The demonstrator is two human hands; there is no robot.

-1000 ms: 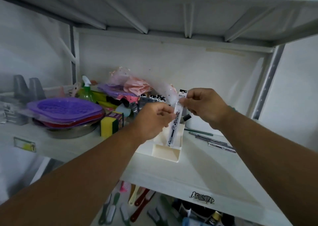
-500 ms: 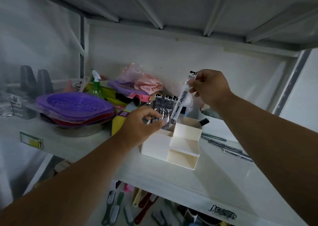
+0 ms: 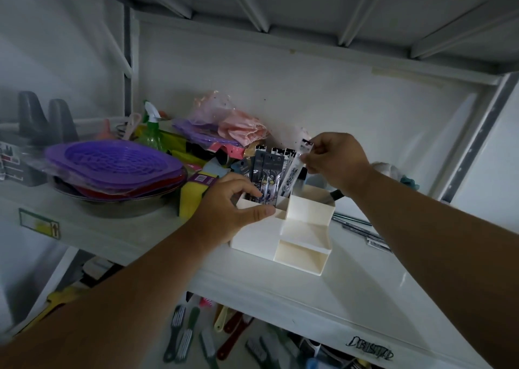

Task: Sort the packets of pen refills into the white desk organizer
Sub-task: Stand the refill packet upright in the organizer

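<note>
The white desk organizer (image 3: 306, 252) stands on the shelf with stepped compartments. Several dark refill packets (image 3: 266, 172) stand upright in its back left compartment. My right hand (image 3: 335, 162) pinches the top of a clear refill packet (image 3: 293, 172), whose lower end dips into that same compartment next to the dark ones. My left hand (image 3: 229, 210) rests on the organizer's left front wall, thumb on the rim and fingers curled at the packets' base.
A purple basket (image 3: 112, 163) on a metal bowl sits at left, a yellow sponge (image 3: 193, 197) beside it. Loose refill packets (image 3: 365, 232) lie on the white shelf (image 3: 351, 290) to the right. Brushes lie on the lower shelf.
My right hand has lowered the clear packet so that its tip enters the back left compartment. My left hand has moved onto the organizer's rim. The camera came closer.
</note>
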